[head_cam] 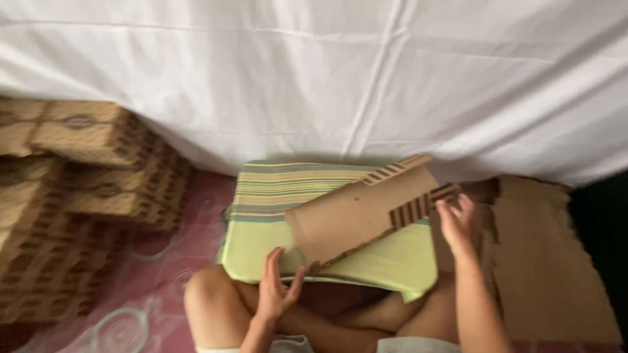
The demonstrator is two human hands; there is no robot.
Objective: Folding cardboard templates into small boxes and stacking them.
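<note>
A flat brown cardboard box blank (356, 212) with dark striped edges lies tilted over a green striped cushion (275, 189) on my crossed legs. My right hand (456, 225) grips its right end by a striped flap. My left hand (278, 287) hovers at its lower left corner, fingers spread, thumb near the edge.
Stacks of folded patterned cardboard boxes (72, 183) fill the left side. More flat cardboard sheets (546, 261) lie to the right. A white cloth (327, 72) hangs behind. The floor mat (150, 294) is pink and patterned.
</note>
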